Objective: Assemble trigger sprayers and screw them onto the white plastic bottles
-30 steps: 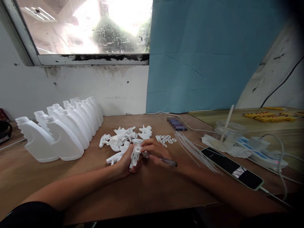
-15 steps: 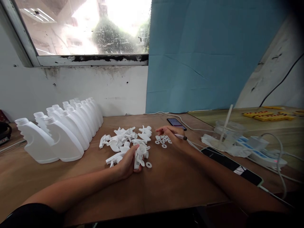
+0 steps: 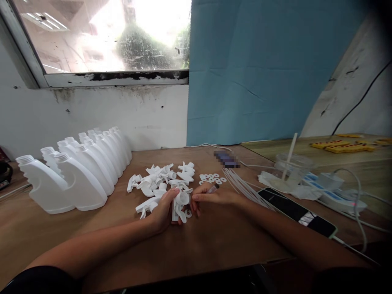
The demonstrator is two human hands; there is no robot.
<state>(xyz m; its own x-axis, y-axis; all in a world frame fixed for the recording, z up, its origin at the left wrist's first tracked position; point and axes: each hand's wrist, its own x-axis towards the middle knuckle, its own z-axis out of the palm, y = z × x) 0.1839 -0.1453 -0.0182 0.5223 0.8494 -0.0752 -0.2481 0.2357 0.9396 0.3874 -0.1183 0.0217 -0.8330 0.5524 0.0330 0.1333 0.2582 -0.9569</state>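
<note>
My left hand [image 3: 163, 210] is closed around a white trigger-sprayer head [image 3: 178, 205], held upright on the wooden table [image 3: 214, 241]. Beside it, my right hand [image 3: 212, 198] has its fingertips pinched near the sprayer head, with a pen [image 3: 212, 188] tucked between the fingers. A small white washer [image 3: 188, 213] lies on the table under the sprayer head. Behind my hands are a pile of white sprayer heads [image 3: 161, 181] and several loose white washers [image 3: 212, 178].
Rows of white plastic bottles [image 3: 76, 171] stand at the left. Thin white dip tubes [image 3: 248, 190] lie to the right, next to a black phone [image 3: 298, 212], a second phone [image 3: 226, 158], a power strip with cables [image 3: 333, 194] and a clear cup [image 3: 294, 167].
My right hand came back from the washers at the rear to the sprayer head in my left hand. The camera view shifted slightly left.
</note>
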